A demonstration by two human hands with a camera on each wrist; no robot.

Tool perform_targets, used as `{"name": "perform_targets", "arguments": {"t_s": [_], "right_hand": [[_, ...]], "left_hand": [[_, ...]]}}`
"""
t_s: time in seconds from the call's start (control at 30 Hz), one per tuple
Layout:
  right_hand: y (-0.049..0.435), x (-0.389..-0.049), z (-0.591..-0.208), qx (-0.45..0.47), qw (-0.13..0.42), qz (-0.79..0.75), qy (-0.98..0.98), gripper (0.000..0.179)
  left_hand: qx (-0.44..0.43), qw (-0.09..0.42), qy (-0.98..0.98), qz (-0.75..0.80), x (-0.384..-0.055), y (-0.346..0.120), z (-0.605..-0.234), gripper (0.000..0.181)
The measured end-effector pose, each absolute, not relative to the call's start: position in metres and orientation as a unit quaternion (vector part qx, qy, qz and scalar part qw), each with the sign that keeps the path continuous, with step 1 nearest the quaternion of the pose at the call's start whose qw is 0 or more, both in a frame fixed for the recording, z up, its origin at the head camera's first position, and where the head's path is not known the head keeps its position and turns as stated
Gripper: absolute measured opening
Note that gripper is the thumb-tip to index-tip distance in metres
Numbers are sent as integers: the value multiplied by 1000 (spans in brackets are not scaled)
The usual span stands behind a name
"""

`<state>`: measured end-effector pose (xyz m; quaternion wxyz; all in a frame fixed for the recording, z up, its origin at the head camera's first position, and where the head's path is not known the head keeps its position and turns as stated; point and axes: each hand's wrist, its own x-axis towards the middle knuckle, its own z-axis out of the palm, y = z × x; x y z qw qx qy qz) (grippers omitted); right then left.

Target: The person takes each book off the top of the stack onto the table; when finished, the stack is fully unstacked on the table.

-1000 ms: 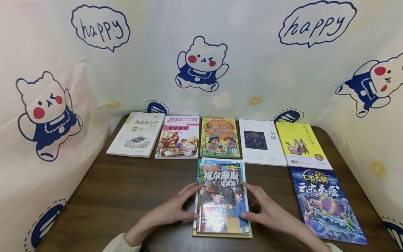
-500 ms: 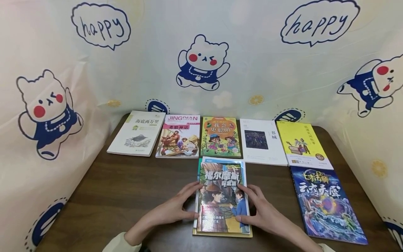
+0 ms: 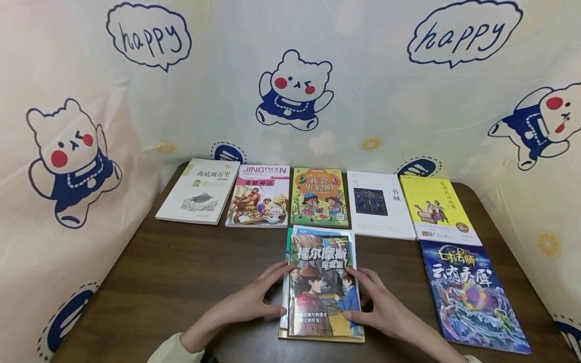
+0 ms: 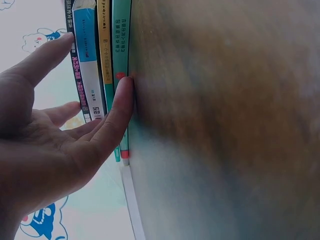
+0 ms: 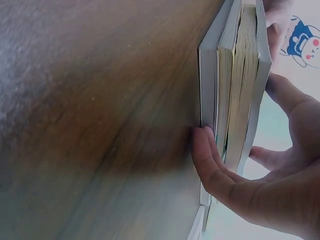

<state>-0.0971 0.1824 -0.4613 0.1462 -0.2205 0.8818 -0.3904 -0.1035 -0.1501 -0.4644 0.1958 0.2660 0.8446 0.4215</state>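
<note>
In the head view a stack of several books lies flat near the front middle of the table, topped by a detective storybook [image 3: 324,287] with a glossy cover. My left hand [image 3: 251,297] touches the stack's left side, its fingers extended along the spines [image 4: 102,55] in the left wrist view. On the opposite side, my right hand [image 3: 379,302] rests with its thumb at the top cover's right edge. The right wrist view has its fingers [image 5: 205,155] against the lower page edges [image 5: 240,90]. The stacked books' edges are slightly uneven.
Along the back lie a white book [image 3: 199,191], a pink-titled book [image 3: 257,196], a green-and-orange book [image 3: 320,196], a white book with a dark picture [image 3: 381,204] and a yellow book [image 3: 438,206]. A blue book [image 3: 474,297] lies at right. A printed curtain [image 3: 363,101] surrounds the table.
My right hand has shifted slightly left, its fingertips now at the top book's edge. Glare on the top cover has moved, baring lettering low down. My left hand stays in place.
</note>
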Motion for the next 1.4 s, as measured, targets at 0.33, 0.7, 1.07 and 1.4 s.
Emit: {"name": "perform_targets", "arguments": {"t_s": [0.33, 0.7, 1.07, 1.4], "right_hand": [[187, -97, -462, -232, 145, -401, 874, 81], [196, -96, -464, -253, 137, -429, 856, 77], [207, -93, -459, -252, 181, -452, 837, 74], [217, -94, -455, -255, 225, -468, 816, 75]], "left_hand": [[262, 189, 849, 418, -103, -148, -464, 85], [257, 190, 855, 409, -103, -149, -466, 85], [244, 203, 854, 412, -104, -149, -464, 85], [243, 203, 852, 416, -104, -148, -464, 85]]}}
